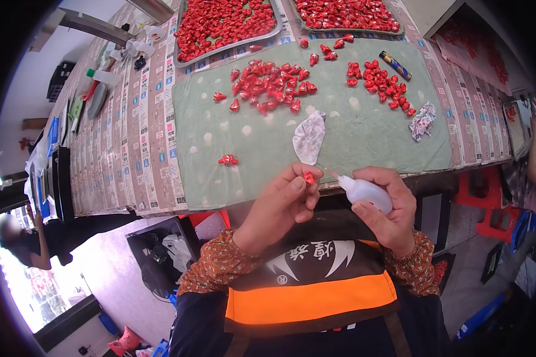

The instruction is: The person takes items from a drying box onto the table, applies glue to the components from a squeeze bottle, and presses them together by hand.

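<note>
Between its fingertips my left hand pinches a small red piece near the table's front edge. My right hand is wrapped round a white squeeze bottle, whose thin nozzle points left toward the red piece without touching it. Just beyond my left hand lies a crumpled white cloth on the green spotted cloth. A loose pile of red pieces is farther back, with a smaller group to the right. One single red piece lies at the left.
Two trays full of red pieces stand at the back. A dark marker-like tube and a crumpled patterned cloth lie right. Bottles and tools are at the left. Another person is at far left.
</note>
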A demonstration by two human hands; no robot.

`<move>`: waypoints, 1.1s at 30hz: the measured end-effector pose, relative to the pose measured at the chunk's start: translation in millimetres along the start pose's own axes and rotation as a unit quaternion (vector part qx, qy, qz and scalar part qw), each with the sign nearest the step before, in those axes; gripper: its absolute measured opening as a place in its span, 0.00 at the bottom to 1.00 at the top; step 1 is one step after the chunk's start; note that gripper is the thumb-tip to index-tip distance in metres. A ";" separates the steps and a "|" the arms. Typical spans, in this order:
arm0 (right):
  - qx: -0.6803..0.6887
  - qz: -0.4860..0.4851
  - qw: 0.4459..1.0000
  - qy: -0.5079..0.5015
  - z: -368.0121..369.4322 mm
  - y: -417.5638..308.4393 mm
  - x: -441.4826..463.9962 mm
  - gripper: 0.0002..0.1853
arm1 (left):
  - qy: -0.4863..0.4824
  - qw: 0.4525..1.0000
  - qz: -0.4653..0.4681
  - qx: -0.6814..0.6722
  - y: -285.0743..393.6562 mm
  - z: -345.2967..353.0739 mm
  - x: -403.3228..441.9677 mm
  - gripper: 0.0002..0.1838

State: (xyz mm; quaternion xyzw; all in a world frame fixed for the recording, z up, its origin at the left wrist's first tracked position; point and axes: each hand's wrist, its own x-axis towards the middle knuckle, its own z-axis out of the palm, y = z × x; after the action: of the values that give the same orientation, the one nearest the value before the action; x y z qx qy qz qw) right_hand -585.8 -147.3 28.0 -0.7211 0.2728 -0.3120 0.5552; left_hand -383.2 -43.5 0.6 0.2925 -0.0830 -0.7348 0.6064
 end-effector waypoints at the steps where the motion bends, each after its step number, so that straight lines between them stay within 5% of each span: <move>1: 0.024 0.011 1.000 0.004 0.7 0.8 -1.8 0.21 | 0.015 1.000 0.001 -0.009 -1.6 -0.2 0.7 0.15; 7: 0.035 0.018 0.999 -0.007 2.8 5.5 -7.2 0.21 | 0.026 0.999 0.033 -0.006 -2.2 3.8 1.1 0.08; 17: 0.028 0.011 1.000 0.001 3.7 4.2 -10.5 0.20 | 0.088 0.995 0.004 0.042 1.7 1.3 -1.4 0.11; 33: -0.078 -0.129 0.989 -0.010 10.0 -0.3 -6.4 0.20 | -0.009 0.993 -0.029 -0.111 -11.3 -13.3 -1.9 0.13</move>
State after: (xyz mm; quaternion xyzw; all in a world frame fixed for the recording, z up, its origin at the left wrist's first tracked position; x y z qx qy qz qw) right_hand -582.4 -136.2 25.4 -0.7946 0.1959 -0.3513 0.4548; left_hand -385.5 -35.8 -15.0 0.2190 0.0022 -0.7591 0.6131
